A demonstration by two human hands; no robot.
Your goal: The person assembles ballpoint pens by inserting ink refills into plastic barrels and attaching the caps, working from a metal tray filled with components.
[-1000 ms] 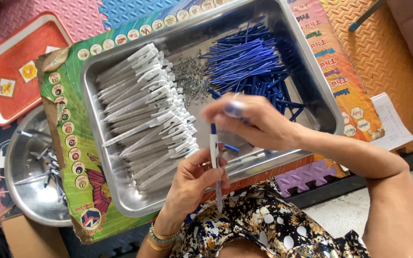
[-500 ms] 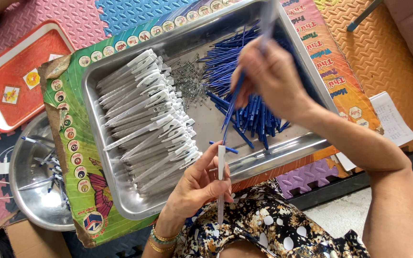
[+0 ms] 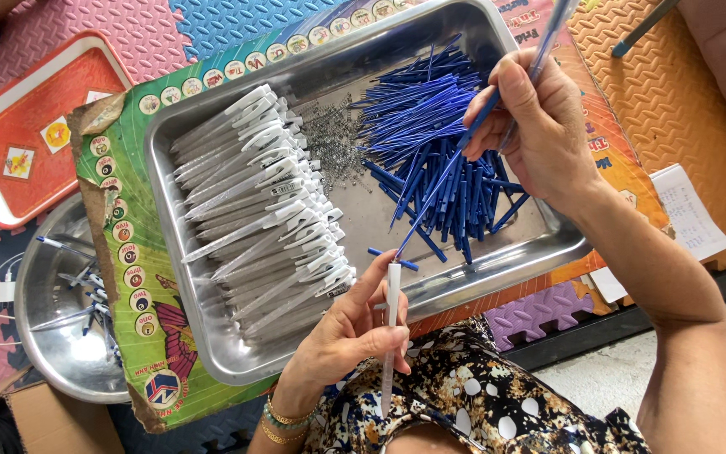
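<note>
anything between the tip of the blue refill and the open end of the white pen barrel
Nothing visible. The right hand holds the blue refill with its tip right at the top of the white pen barrel in the left hand.

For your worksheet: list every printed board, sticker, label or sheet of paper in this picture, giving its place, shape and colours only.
Printed cardboard board: under the steel tray, green, round badges along its edge.
Two square stickers: on the red tray, upper left, white and yellow.
Paper sheet: right, on the orange mat, white, handwritten.

Bright, even daylight, soft shadows, mild glare on the steel tray (image 3: 212,353); sharp throughout, slight edge distortion.
</note>
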